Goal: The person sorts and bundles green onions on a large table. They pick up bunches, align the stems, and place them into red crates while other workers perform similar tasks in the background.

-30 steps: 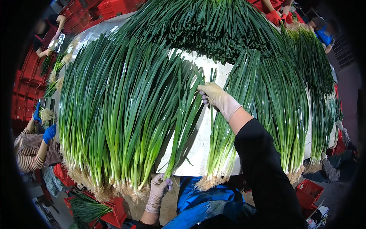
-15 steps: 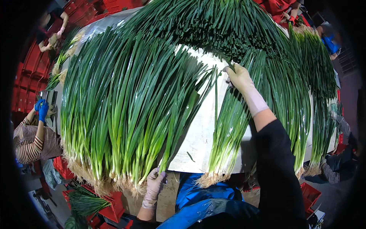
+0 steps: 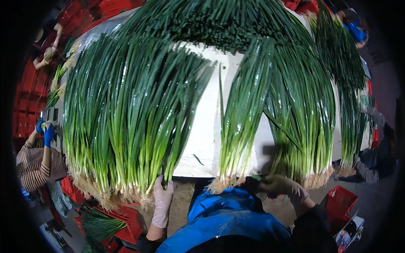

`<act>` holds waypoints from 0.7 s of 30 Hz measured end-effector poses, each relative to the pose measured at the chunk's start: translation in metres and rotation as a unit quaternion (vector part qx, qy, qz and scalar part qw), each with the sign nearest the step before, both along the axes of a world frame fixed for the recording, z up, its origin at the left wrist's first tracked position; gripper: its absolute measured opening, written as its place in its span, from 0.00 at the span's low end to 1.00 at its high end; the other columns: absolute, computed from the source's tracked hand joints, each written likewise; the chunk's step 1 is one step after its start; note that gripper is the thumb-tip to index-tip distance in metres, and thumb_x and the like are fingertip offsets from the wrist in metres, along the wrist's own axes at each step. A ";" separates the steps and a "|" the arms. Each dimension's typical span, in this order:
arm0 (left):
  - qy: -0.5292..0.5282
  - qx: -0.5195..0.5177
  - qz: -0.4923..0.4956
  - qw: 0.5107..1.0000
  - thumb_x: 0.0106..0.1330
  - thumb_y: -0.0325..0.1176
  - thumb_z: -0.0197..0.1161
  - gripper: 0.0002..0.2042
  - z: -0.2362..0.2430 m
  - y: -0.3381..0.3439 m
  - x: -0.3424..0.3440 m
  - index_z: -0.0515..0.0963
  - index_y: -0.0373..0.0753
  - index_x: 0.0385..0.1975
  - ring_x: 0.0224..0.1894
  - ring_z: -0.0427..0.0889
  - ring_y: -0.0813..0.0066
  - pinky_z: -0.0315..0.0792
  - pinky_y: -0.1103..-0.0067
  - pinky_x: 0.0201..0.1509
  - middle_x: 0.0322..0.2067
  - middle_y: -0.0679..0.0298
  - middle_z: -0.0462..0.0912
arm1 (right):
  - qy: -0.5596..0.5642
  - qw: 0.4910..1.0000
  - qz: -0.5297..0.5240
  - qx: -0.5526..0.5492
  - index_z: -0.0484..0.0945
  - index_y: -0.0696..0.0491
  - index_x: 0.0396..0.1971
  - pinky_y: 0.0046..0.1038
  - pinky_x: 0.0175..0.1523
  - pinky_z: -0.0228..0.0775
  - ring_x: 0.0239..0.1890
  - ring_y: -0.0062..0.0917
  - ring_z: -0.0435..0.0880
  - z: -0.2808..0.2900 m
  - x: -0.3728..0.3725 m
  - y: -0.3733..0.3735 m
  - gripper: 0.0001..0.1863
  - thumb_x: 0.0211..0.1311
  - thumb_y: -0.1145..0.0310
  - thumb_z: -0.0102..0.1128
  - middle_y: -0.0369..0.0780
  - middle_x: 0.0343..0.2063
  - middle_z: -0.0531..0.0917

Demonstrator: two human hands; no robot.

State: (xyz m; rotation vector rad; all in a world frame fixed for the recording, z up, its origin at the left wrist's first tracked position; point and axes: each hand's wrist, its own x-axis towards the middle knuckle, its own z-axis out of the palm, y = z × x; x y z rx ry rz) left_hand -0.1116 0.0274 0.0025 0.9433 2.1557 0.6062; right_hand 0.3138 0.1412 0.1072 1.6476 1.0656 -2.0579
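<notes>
Long green onions (image 3: 122,109) with pale rooted ends cover the left of the white table (image 3: 198,139). My left hand (image 3: 163,198), in a light glove, is at the table's front edge, thumb and fingers closed round the lower ends of the rightmost onions of that pile. A separate bunch of green onions (image 3: 242,118) lies in the middle, its roots over the edge. My gloved right hand (image 3: 280,185) is at the edge right of those roots, fingers curled and slightly blurred. Something dark (image 3: 254,182) is at its fingertips; I cannot make out what.
More green onions (image 3: 306,122) lie on the right, and a thick layer of leaves (image 3: 211,21) spans the back. A person with blue gloves (image 3: 48,135) works at the left. A red crate (image 3: 130,223) holding greens and another red crate (image 3: 341,201) stand below the table.
My right hand has left the leaf tips and come down to the front edge. The middle bunch's leaves now lie together, reaching farther back. My left hand stays by the left pile's stem ends.
</notes>
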 end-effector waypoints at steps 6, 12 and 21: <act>0.102 0.106 -0.180 0.972 0.55 0.33 0.64 0.29 0.061 0.037 0.057 0.66 0.28 0.56 0.48 0.75 0.46 0.69 0.63 0.54 0.45 0.41 0.75 | -0.300 0.878 0.327 0.181 0.77 0.57 0.42 0.37 0.43 0.74 0.41 0.40 0.82 -0.056 0.104 -0.145 0.24 0.53 0.52 0.58 0.50 0.38 0.82; -0.007 0.021 -0.286 0.958 0.57 0.37 0.64 0.35 0.032 0.114 0.163 0.58 0.28 0.62 0.47 0.79 0.50 0.73 0.67 0.52 0.45 0.41 0.76 | -0.103 0.964 0.180 0.166 0.72 0.58 0.52 0.36 0.50 0.72 0.47 0.44 0.80 -0.036 0.060 -0.117 0.31 0.55 0.51 0.58 0.52 0.43 0.81; -0.528 -0.073 -0.059 0.844 0.55 0.21 0.61 0.20 0.036 0.133 0.159 0.74 0.32 0.50 0.31 0.75 0.79 0.73 0.82 0.39 0.31 0.66 0.78 | 0.110 0.894 -0.118 0.418 0.72 0.60 0.52 0.34 0.53 0.70 0.50 0.42 0.79 -0.045 -0.053 -0.053 0.23 0.62 0.59 0.57 0.54 0.47 0.78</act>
